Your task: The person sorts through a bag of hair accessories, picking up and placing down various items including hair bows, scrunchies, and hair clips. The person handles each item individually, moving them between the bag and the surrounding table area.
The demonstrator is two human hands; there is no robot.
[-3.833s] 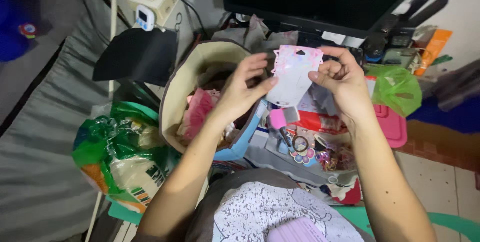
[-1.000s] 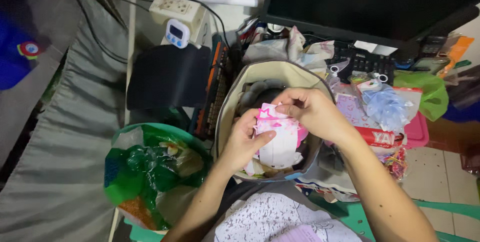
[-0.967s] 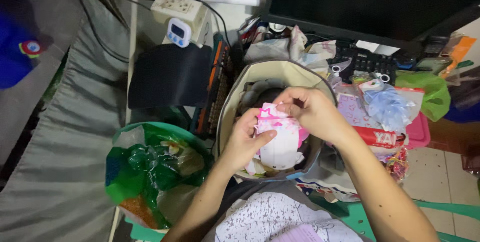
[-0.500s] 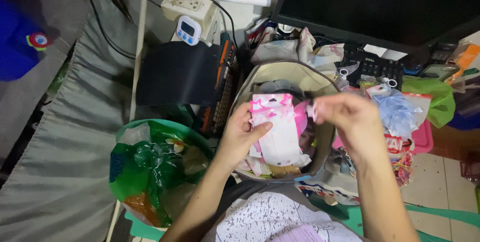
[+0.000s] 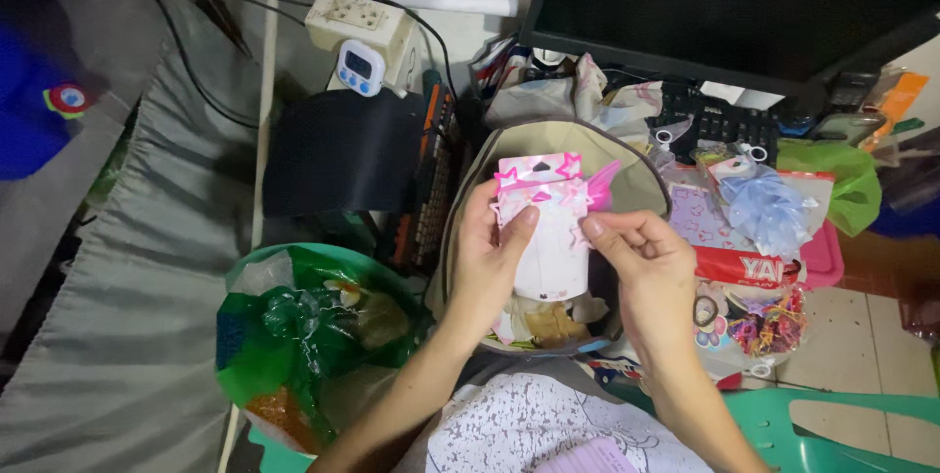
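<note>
Both my hands hold a stack of pink and white backing cards (image 5: 548, 228) with star-shaped tops, upright above a beige fabric bag (image 5: 472, 179). My left hand (image 5: 490, 258) grips the stack's left edge with the thumb across the front. My right hand (image 5: 641, 262) pinches the right edge with fingertips. Inside the bag below the cards lie crumpled papers and pink pieces, partly hidden by my hands.
A green basin with plastic bags (image 5: 304, 336) sits at left. A black pouch (image 5: 338, 150), a small white timer (image 5: 358, 68) and a power strip (image 5: 358, 13) lie behind. A dark monitor (image 5: 725, 3), keyboard (image 5: 720, 122), pink tray (image 5: 818, 258), hair ties (image 5: 759, 321) and green chair (image 5: 832, 434) crowd the right.
Since a second ago I lifted the cards out of the bag's mouth. My right hand let go briefly, moved right, then came back to pinch the stack's right edge.
</note>
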